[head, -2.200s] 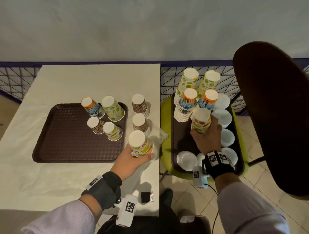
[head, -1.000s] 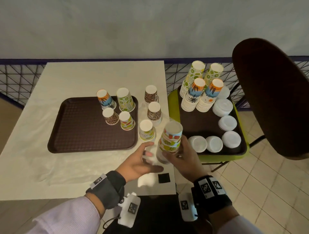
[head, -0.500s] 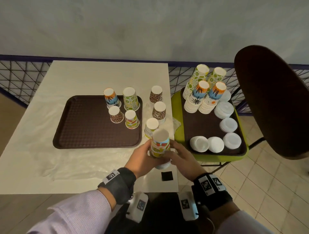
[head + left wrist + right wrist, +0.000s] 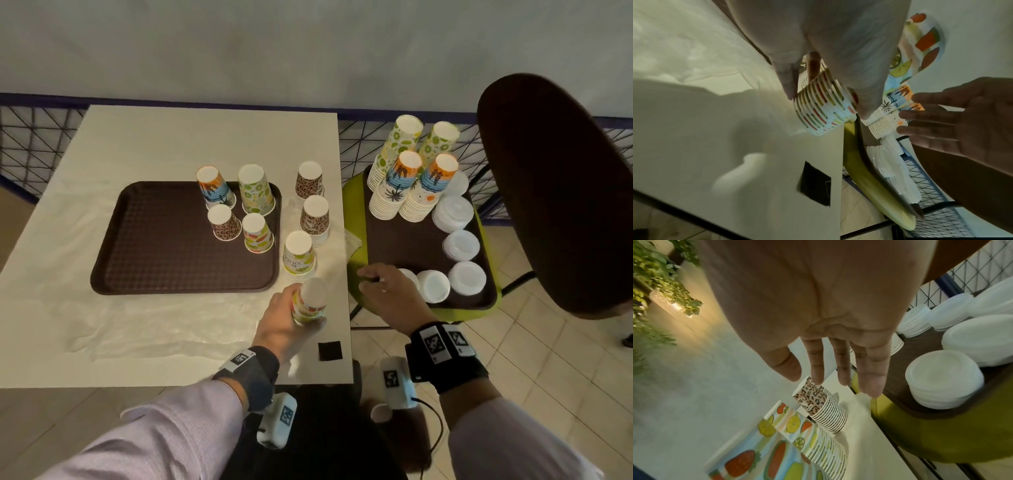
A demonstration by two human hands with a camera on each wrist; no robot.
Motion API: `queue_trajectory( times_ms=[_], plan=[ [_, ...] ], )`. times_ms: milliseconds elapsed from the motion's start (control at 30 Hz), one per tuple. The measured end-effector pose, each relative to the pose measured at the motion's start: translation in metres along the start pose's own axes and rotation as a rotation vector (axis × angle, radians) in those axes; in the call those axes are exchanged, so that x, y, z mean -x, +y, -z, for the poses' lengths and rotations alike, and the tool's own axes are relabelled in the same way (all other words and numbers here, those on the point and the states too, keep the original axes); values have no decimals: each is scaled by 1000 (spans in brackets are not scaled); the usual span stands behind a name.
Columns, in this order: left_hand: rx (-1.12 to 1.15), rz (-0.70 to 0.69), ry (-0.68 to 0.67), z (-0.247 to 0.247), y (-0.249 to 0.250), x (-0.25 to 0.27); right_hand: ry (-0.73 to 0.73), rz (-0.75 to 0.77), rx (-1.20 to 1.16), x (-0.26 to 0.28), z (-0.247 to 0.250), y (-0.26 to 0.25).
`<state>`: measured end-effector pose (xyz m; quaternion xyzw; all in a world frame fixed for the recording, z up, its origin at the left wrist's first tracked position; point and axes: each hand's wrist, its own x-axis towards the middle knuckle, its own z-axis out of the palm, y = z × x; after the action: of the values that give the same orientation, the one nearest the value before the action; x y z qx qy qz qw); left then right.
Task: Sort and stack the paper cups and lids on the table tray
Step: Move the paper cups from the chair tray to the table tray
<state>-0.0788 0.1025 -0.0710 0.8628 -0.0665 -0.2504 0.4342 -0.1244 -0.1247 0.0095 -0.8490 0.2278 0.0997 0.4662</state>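
Observation:
My left hand (image 4: 295, 308) grips a stack of fruit-print paper cups (image 4: 313, 294), upside down and tilted, just above the table's front right corner; the left wrist view shows the stack's rims (image 4: 822, 110) between my fingers. My right hand (image 4: 368, 279) is open and holds nothing, its straight fingers (image 4: 840, 368) hovering at the near left corner of the chair tray (image 4: 411, 246). The brown table tray (image 4: 154, 240) carries a palm cup (image 4: 214, 188), a lime cup (image 4: 256, 190), a leopard cup (image 4: 222, 222) and a fruit cup (image 4: 257, 233).
Two leopard stacks (image 4: 309, 181) (image 4: 315, 219) and a lemon-print stack (image 4: 298, 253) stand on the table right of the tray. The chair tray holds tall cup stacks (image 4: 404, 178) and white lid piles (image 4: 452, 212). A dark chair back (image 4: 555, 192) rises at the right.
My right hand has let go of the fruit-print stack and moved right toward the chair tray. My left hand now holds the stack alone, lower by the table's front right corner.

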Motion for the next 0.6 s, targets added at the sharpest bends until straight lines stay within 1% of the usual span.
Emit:
queue_trajectory(
  times_ms=[100, 233, 300, 367, 400, 433, 500, 567, 600],
  plan=[
    [16, 12, 34, -8, -3, -2, -9, 2, 6, -5, 6, 5],
    [34, 89, 91, -14, -2, -2, -6, 40, 29, -14, 22, 8],
    [46, 157, 111, -13, 3, 4, 21, 75, 69, -24, 36, 8],
    [-8, 252, 124, -8, 7, 11, 82, 111, 101, -38, 53, 7],
    [-69, 296, 98, -3, 8, 16, 117, 131, 112, -47, 63, 6],
    [-153, 332, 39, 3, 8, 21, 157, 154, 132, -56, 73, 4],
    [-326, 377, -142, 16, 7, 30, 275, 235, 168, -74, 88, 0],
    [-393, 345, -281, 24, 4, 37, 394, 349, 231, -96, 98, -1],
    [-401, 301, -327, 25, 7, 40, 431, 368, 273, -108, 102, -2]
  ],
)
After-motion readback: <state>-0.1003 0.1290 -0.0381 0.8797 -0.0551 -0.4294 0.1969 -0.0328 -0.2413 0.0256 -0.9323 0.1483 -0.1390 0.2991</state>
